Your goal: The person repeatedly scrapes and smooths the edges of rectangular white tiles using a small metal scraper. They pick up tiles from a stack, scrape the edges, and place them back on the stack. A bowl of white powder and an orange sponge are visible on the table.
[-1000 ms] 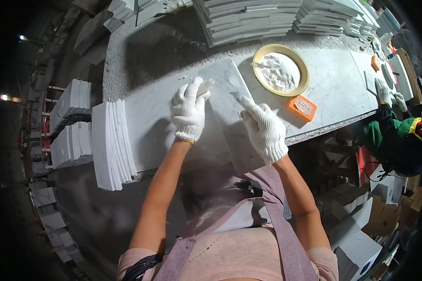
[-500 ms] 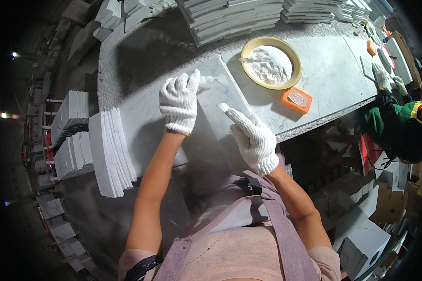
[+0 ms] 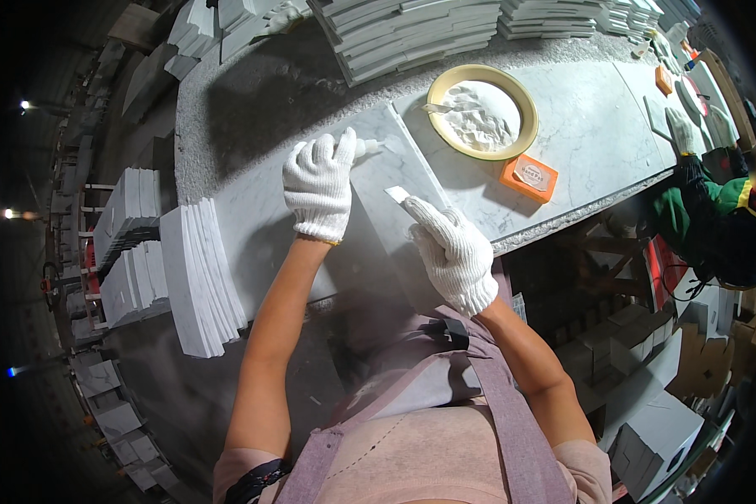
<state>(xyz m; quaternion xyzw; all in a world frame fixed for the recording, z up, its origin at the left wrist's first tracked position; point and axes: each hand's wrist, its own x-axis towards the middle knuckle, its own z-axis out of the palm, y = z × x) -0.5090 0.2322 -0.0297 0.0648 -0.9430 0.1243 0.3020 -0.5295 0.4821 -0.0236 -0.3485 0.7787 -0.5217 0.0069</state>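
Observation:
My left hand, in a white knitted glove, is closed round a small white squeeze bottle. The bottle's nozzle points right, low over a grey-veined marble tile; I cannot tell whether it touches. Nearer to me and to the right, my right hand, gloved alike, pinches a small flat white scraper whose end sticks out past the fingers above the tile. A wet-looking patch shows by the nozzle. Beyond my right hand stands a yellow-rimmed bowl of white powder, with a pale flat blade at its left edge.
An orange block with a round label sits before the bowl. Stacked marble tiles line the table's far side; more tiles stand at its left end. A co-worker's gloved hand is at the far right.
My two hands keep almost the same places, still holding the bottle and the scraper. At the far right, one of the co-worker's hands has moved farther up the table.

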